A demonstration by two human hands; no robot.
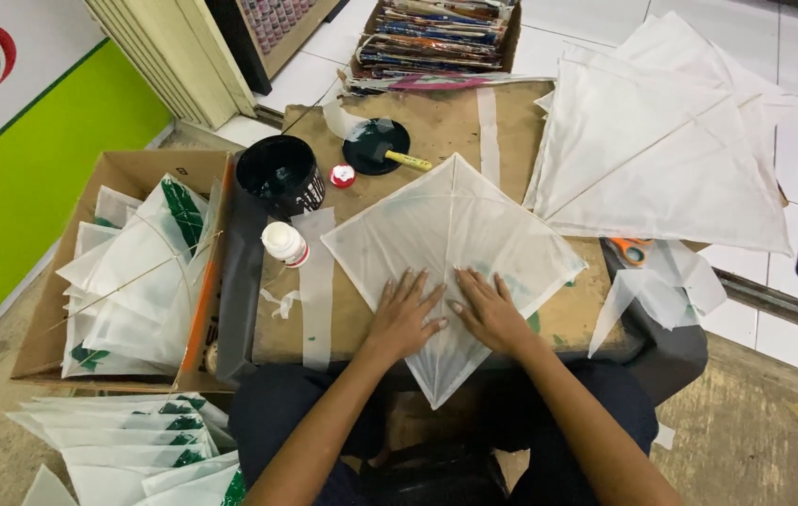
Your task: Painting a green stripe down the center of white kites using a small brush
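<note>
Fingers of both hands, left hand [404,314] and right hand [490,312], lie spread flat, gripping nothing, on translucent diamond-shaped paper kite [452,244].

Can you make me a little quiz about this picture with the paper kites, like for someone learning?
1. True or false: both hands press flat on the white kite on the cardboard work board.
2. Which thing lies on the board's right edge, by the paper scraps? A) orange-handled scissors B) a hammer C) a ruler
3. Fill in: the open cardboard box on the person's left holds more white ____.

Key
1. True: the left hand and right hand lie side by side, palms down, on the kite's lower half.
2. A: the scissors are partly under paper.
3. Kites, some with green marks.
</note>
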